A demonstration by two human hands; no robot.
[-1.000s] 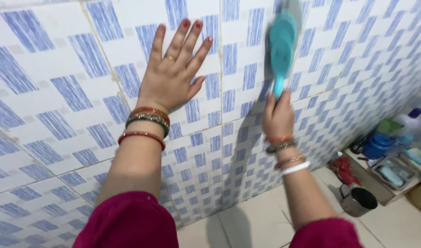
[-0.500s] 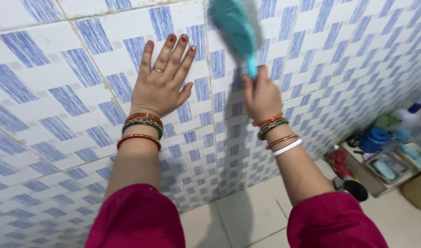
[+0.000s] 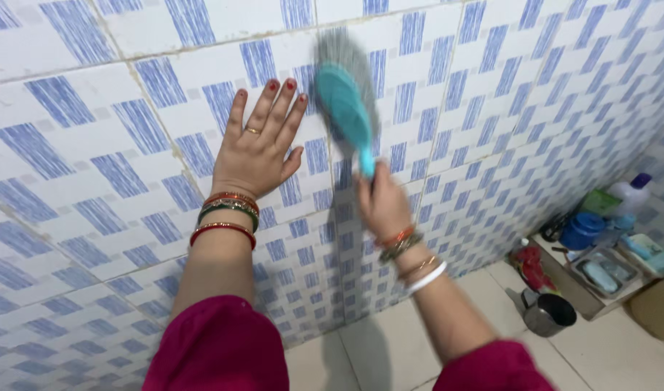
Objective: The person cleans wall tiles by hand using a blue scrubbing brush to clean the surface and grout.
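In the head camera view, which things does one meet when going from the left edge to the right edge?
Left hand pressed flat on the blue-and-white tiled wall → teal plastic scrubbing brush → right hand gripping its handle → steel mug on the floor → blue round container → white bottle with purple cap.

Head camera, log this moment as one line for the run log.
left hand: flat on tiled wall | right hand: gripping teal brush | brush: bristles against wall, blurred
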